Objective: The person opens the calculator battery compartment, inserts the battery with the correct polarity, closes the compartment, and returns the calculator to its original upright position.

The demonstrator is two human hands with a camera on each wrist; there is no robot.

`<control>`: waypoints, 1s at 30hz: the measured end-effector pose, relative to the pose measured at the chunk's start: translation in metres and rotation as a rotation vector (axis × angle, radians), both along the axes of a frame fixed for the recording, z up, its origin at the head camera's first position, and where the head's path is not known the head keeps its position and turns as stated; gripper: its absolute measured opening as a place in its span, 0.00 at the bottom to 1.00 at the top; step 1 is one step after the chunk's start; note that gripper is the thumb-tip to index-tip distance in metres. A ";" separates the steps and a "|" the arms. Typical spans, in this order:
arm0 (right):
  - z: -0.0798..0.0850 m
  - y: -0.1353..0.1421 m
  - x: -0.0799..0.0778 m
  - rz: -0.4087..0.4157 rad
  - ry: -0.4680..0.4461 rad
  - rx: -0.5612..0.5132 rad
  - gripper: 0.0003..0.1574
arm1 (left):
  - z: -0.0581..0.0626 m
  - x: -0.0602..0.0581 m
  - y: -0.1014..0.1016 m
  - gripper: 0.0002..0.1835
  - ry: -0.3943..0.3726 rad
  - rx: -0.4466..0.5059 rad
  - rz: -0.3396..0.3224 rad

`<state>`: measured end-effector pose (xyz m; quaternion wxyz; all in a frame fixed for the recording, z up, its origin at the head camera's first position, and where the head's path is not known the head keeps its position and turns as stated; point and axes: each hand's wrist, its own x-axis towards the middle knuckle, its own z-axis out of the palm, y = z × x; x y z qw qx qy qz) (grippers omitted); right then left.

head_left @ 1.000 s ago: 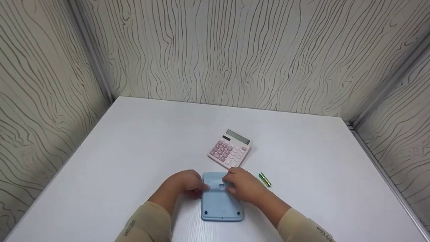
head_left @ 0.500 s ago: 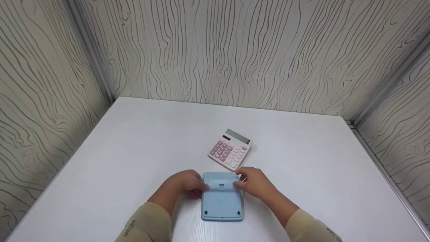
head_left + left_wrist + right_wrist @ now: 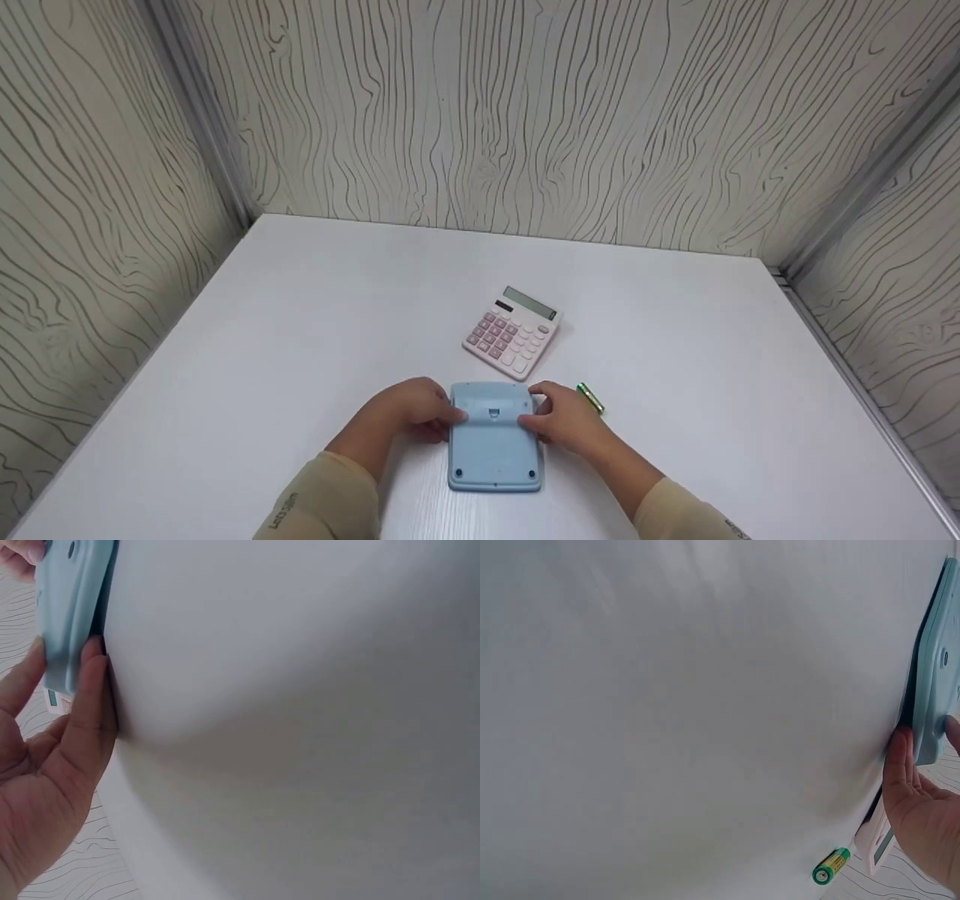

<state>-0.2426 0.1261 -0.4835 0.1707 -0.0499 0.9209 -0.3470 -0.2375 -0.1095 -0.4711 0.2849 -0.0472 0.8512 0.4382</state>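
A light blue calculator (image 3: 495,450) lies face down near the table's front, its back with a small latch and dark feet turned up. My left hand (image 3: 421,409) grips its left edge, thumb on the back and fingers at the side; the left wrist view shows the same hold on the calculator (image 3: 71,607). On the opposite edge my right hand (image 3: 566,420) pinches it, thumb on top and fingers under the rim, as the right wrist view shows. Just right of that hand lies a green battery (image 3: 590,398).
Behind the blue calculator a pink calculator (image 3: 514,332) lies face up at an angle, close to its top edge. The white table (image 3: 337,300) ends at wood-patterned panels (image 3: 480,112) at the back and sides.
My right hand has drawn back from the middle of the blue calculator's back to its right edge and now holds it there. The left hand has stayed in place.
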 end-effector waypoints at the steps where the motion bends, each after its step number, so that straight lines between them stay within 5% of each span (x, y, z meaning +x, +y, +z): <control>1: 0.000 0.000 0.000 -0.003 -0.005 -0.009 0.36 | 0.001 0.000 0.000 0.14 0.000 0.001 0.000; 10: 0.001 0.002 0.000 -0.007 -0.044 -0.043 0.41 | 0.002 0.000 0.001 0.15 -0.003 0.030 0.027; 19: 0.008 0.004 0.002 0.006 -0.089 -0.102 0.41 | 0.009 0.001 0.000 0.13 -0.010 0.021 -0.018; 30: 0.027 0.008 -0.006 -0.039 -0.043 -0.136 0.41 | 0.027 -0.007 0.003 0.18 0.039 0.069 0.065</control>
